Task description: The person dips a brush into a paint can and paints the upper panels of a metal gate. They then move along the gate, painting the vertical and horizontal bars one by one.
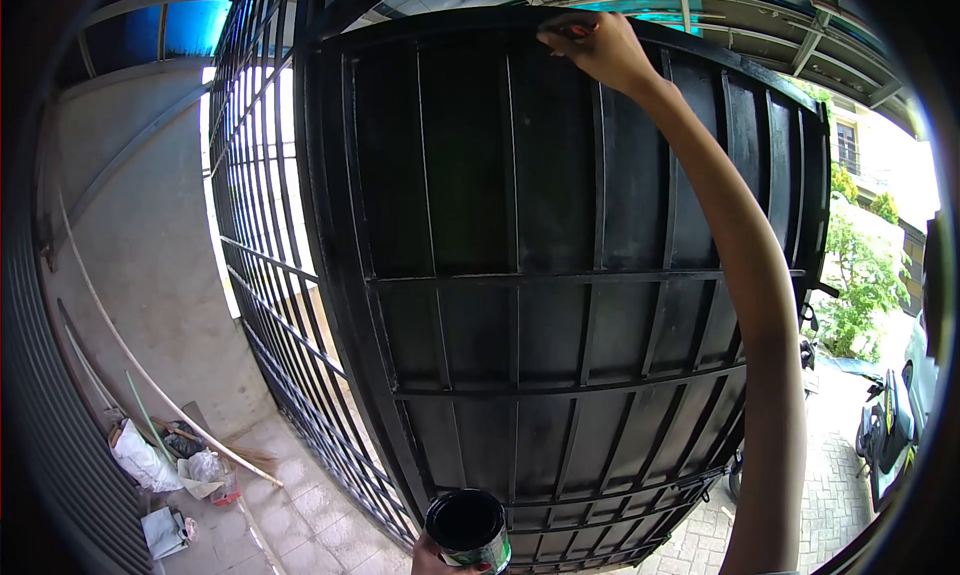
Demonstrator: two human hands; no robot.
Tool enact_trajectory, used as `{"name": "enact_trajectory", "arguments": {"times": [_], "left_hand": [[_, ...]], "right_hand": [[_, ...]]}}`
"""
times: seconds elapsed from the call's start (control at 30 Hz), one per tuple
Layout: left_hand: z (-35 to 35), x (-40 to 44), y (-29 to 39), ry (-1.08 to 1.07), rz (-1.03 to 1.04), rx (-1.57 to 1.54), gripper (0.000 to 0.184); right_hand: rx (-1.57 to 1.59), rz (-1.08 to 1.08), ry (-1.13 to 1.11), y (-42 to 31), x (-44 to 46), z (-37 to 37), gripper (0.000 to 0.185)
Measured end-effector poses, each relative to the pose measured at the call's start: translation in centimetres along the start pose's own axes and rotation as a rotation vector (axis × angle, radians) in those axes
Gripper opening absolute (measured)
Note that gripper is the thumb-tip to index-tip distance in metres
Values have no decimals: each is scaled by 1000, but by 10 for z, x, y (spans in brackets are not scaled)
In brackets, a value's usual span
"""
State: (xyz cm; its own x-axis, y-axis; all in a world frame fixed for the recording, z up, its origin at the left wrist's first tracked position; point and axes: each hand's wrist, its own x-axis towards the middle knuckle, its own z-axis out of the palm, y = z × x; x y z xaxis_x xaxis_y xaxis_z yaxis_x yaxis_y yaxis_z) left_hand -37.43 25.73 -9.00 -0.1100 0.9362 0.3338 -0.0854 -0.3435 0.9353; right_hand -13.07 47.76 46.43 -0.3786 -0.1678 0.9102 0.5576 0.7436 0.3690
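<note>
A tall black metal gate panel [555,335] with vertical and horizontal bars fills the middle of the view. My right hand [605,53], arm stretched up, is at the panel's top edge. Its fingers are closed around a paintbrush [578,32], mostly hidden; a bit of orange and dark handle shows. Low in front of the gate, my left hand [432,557] grips an open paint can [478,553] from its left side and underneath. The can is upright, its inside dark, with a green and white label partly visible.
A barred black grille [285,265] adjoins the panel on the left. Bags [145,457] and a broom [245,458] lie by the grey wall [140,245]. At right, a motorcycle [885,425] stands on paving outside. Roof beams [815,30] run overhead.
</note>
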Motion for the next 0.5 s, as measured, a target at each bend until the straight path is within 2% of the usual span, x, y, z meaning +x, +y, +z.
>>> {"name": "enact_trajectory", "arguments": {"times": [0.03, 0.07, 0.1, 0.17, 0.27, 0.4, 0.5], "left_hand": [[0, 0, -1, -3, -2, 1, 95], [0, 0, -1, -5, -2, 1, 95], [0, 1, -1, -6, -3, -2, 95], [-1, 3, -2, -10, -4, -1, 95], [-3, 4, -3, -15, -12, -3, 96], [-10, 5, -4, -26, -16, -8, 96], [-15, 4, -5, -33, -16, -14, 96]], "right_hand": [[-6, 18, 18, 3, -2, 7, 23], [-63, -112, 23, 5, -7, 15, 24], [-163, -142, -78, -5, -11, 12, 23], [40, 97, -224, -12, -2, -3, 21], [-179, -110, 7, -5, 2, 2, 19], [-233, -252, -288, -26, -33, 14, 18], [-248, -206, -481, -52, -69, 10, 18]]}}
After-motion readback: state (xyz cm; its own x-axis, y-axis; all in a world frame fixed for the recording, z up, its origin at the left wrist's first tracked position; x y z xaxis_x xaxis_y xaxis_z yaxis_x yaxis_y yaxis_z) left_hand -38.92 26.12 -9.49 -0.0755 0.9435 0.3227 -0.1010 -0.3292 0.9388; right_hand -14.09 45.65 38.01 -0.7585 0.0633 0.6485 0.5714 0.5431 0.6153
